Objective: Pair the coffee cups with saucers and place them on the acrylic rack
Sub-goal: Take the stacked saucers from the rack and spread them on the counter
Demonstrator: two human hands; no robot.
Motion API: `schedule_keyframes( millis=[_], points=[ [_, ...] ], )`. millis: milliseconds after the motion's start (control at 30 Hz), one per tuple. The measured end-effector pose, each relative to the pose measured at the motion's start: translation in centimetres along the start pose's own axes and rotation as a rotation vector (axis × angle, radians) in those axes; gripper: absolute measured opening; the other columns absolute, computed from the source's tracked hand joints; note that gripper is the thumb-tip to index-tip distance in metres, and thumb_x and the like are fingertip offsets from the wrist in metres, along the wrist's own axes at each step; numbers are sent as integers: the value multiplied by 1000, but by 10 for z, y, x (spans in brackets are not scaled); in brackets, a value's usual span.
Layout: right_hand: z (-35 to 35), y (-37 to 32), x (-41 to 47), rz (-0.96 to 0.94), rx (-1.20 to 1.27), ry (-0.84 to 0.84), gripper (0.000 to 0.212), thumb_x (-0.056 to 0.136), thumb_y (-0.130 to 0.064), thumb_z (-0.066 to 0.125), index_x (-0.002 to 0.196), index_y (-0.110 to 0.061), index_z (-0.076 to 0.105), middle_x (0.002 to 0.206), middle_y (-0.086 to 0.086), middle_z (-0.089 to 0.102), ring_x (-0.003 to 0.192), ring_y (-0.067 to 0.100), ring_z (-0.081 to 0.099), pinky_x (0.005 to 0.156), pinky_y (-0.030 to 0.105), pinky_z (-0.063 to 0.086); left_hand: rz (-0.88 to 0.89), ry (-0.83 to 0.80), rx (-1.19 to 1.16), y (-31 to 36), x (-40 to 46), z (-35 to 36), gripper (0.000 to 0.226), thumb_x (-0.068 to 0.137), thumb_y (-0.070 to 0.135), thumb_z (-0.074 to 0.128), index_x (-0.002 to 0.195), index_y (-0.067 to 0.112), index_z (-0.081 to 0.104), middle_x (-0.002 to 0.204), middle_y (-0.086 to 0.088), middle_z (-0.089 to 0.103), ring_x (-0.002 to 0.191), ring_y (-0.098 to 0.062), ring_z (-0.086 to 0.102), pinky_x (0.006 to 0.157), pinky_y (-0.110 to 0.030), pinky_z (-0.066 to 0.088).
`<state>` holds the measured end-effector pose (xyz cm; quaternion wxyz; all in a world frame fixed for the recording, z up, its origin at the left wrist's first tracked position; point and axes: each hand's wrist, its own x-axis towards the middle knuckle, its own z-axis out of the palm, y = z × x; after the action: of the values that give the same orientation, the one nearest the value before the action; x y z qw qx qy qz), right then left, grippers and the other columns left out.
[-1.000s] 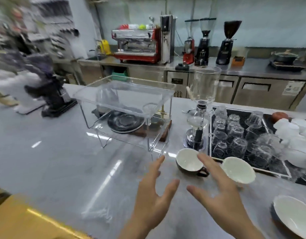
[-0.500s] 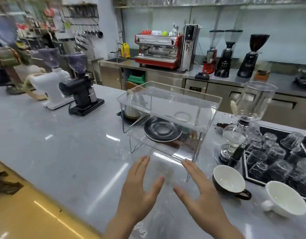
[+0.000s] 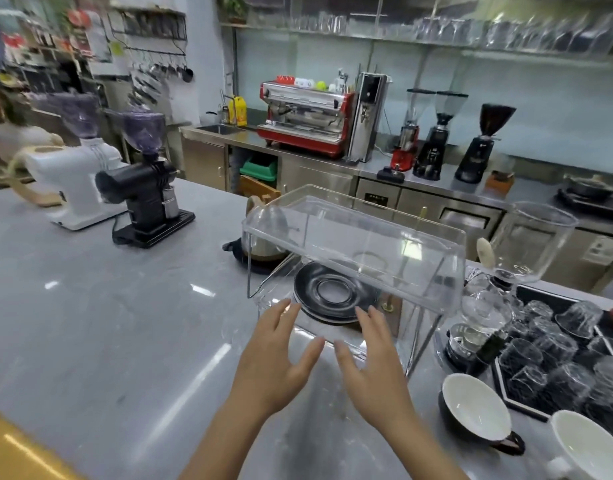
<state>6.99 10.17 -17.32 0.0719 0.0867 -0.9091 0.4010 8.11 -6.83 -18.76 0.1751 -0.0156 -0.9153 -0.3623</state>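
At the far left of the grey counter (image 3: 90, 323), a white grinder (image 3: 75, 183) is seen, and just to its right a black grinder (image 3: 149, 199) with a dark hopper is set on a flat black base. Further right, behind the near corner of the rack, a kettle (image 3: 267, 233) is seated on a dark base.

The left hand (image 3: 275, 362) is held above the counter with its fingers straight and spread, nothing being gripped; its fingertips are placed at the near left edge of the rack's lower shelf, though contact cannot be confirmed. The acrylic rack (image 3: 360, 237) is stood in the middle of the counter, its clear upper tray raised on thin legs. On the lower level a stack of black saucers (image 3: 334, 292) is laid flat, beyond the fingertips of both hands. The right hand (image 3: 376, 372) is held beside the left, apart from it, fingers likewise straight and spread with nothing held, its fingertips reaching the near edge of the same shelf.

To the right of the rack a glass siphon brewer (image 3: 499, 289) is stood upright. Near the right hand, on the counter, a dark coffee cup (image 3: 474, 414) with a white interior is set upright, its handle turned to the right. Just beyond it at the near right corner a white coffee cup (image 3: 589, 448) is partly cut off by the frame. Behind the cups, a black tray (image 3: 516, 403) is filled with upturned glasses (image 3: 554, 355).
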Motion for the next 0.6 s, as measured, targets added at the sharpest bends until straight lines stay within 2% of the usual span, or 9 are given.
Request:
schedule_keyframes(
  millis=[133, 233, 300, 400, 433, 500, 600],
  points=[
    [1, -6, 29, 77, 68, 89, 64, 96, -35, 58, 152, -24, 30, 163, -6, 16, 152, 10, 11, 124, 34, 18, -30, -44, -84, -6, 34, 6, 78, 91, 60, 55, 155, 23, 31, 163, 10, 27, 150, -6, 22, 119, -24, 21],
    [5, -8, 48, 137, 171, 166, 59, 93, -34, 60, 147, -26, 38, 157, -7, 30, 148, 13, 25, 121, 40, 28, -73, -45, -153, -7, 59, 9, 75, 91, 54, 58, 154, 19, 35, 161, 6, 34, 148, -10, 28, 122, -35, 27],
    [7, -10, 60, 207, 220, 178, 57, 93, -34, 61, 146, -24, 40, 152, -5, 38, 143, 14, 31, 119, 40, 31, -92, -48, -200, -6, 74, 12, 71, 92, 53, 58, 152, 20, 38, 157, 5, 40, 146, -10, 34, 121, -38, 31],
    [11, -9, 77, 248, 279, 233, 46, 93, -29, 62, 137, -24, 48, 127, -1, 55, 117, 17, 52, 105, 39, 47, -66, -56, -232, -4, 92, 16, 60, 91, 47, 60, 145, 26, 46, 144, 12, 51, 134, -3, 43, 111, -29, 36],
    [11, -11, 80, 260, 292, 240, 46, 93, -28, 62, 137, -24, 48, 125, 2, 57, 110, 19, 56, 97, 36, 51, -55, -63, -231, -3, 95, 16, 54, 92, 43, 62, 142, 28, 49, 139, 15, 53, 128, 0, 44, 106, -24, 36],
    [13, -12, 88, 293, 335, 244, 50, 94, -27, 62, 141, -25, 45, 129, 2, 57, 107, 19, 59, 89, 27, 51, -38, -83, -245, -2, 104, 18, 45, 92, 37, 64, 135, 29, 53, 129, 18, 55, 119, 2, 46, 99, -19, 34],
    [12, -14, 95, 358, 418, 260, 50, 95, -25, 62, 141, -26, 43, 127, -7, 54, 113, 15, 55, 88, 26, 43, -62, -80, -332, -4, 113, 22, 29, 90, 27, 68, 117, 33, 60, 114, 21, 62, 105, 9, 55, 86, -11, 39]
  ],
)
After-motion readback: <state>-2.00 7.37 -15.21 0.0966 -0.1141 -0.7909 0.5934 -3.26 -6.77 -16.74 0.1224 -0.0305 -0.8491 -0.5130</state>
